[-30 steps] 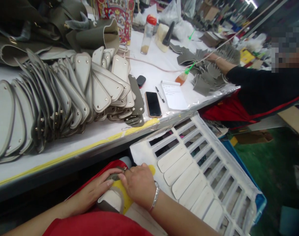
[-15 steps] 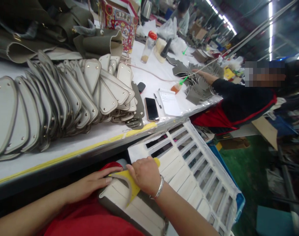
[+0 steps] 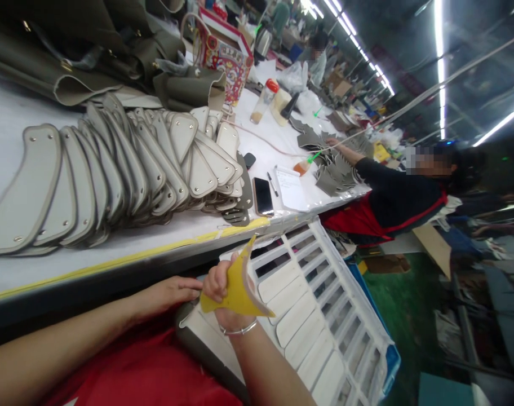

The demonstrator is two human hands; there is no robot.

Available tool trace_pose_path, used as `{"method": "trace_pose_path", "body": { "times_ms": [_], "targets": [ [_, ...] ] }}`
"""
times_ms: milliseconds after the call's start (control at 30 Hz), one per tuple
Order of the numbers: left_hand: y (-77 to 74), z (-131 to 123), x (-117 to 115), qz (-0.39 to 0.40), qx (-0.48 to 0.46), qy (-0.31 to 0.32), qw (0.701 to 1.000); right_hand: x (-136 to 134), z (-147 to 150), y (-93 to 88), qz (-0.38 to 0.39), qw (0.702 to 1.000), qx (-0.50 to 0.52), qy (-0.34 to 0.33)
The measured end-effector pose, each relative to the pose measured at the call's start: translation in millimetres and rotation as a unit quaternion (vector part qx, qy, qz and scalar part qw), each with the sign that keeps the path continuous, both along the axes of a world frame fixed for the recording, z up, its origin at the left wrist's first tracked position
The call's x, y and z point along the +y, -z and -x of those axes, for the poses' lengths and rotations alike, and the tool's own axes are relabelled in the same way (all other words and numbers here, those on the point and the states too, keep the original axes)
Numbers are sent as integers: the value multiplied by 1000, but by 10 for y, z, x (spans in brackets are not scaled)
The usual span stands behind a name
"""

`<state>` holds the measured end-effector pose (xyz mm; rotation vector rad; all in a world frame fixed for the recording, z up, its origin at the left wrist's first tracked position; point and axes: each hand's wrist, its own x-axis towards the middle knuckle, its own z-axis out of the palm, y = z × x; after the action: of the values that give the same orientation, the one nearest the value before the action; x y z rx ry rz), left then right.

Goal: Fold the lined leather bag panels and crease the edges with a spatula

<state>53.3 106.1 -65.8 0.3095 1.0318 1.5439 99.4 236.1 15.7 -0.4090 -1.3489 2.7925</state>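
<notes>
My right hand (image 3: 220, 288) is closed around a flat yellow scraper (image 3: 239, 285) with a concave curved edge, raised with that edge turned right. Under it, on my lap, lies a dark leather piece with a pale lining (image 3: 217, 332). My left hand (image 3: 174, 294) rests at the far edge of this piece, fingers stretched out; their tips are partly hidden near my right hand. Right of my right hand, pale oblong strips (image 3: 301, 321) lie in a row on a white slatted crate (image 3: 350, 304).
Curved pale panels with rivets (image 3: 125, 169) are stacked on the worktable (image 3: 125, 256). Dark leather bags (image 3: 113, 62) lie behind them. A phone (image 3: 263, 196), pen (image 3: 273, 185) and notepad (image 3: 291, 189) sit near the edge. A co-worker (image 3: 388, 192) works farther along.
My right hand has lifted the yellow scraper off the pale lining and turned it, so its curved edge now faces right. My left hand stays at the piece's far edge. The camera view has shifted.
</notes>
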Motion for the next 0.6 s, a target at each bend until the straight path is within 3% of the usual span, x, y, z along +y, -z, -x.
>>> {"method": "trace_pose_path", "body": {
  "times_ms": [267, 600],
  "targets": [
    [-37, 89, -1, -42, -7, 27, 999, -71, 82, 23, -46, 999, -13, -13],
    [53, 124, 15, -9, 56, 33, 998, -178, 108, 86, -61, 998, 7, 8]
  ]
}}
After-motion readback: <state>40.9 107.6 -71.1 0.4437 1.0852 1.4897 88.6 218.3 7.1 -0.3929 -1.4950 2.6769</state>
